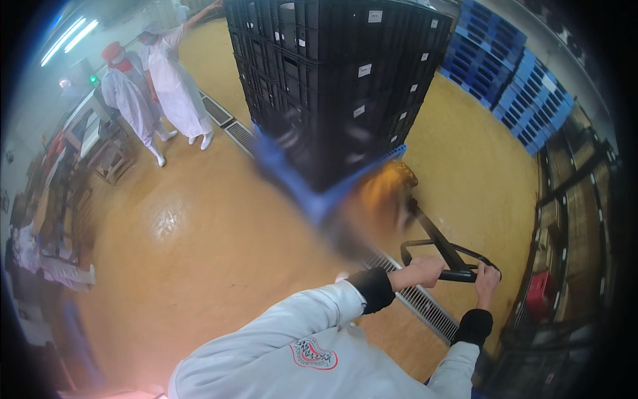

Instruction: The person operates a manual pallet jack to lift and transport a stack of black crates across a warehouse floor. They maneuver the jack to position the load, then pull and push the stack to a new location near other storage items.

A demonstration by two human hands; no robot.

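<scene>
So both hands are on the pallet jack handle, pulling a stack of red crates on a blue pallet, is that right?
Not quite. The head view shows the crates are black, not red. Otherwise yes: left hand and right hand both grip the pallet jack handle, and the pallet is blue.

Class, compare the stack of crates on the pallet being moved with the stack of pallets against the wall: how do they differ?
The black crates form a tall stack mid-floor on a blue pallet, blurred in the picture; the blue pallets are stacked against the wall. The left hand and right hand grip the jack handle. Both stacks stand on the yellow floor.
</scene>
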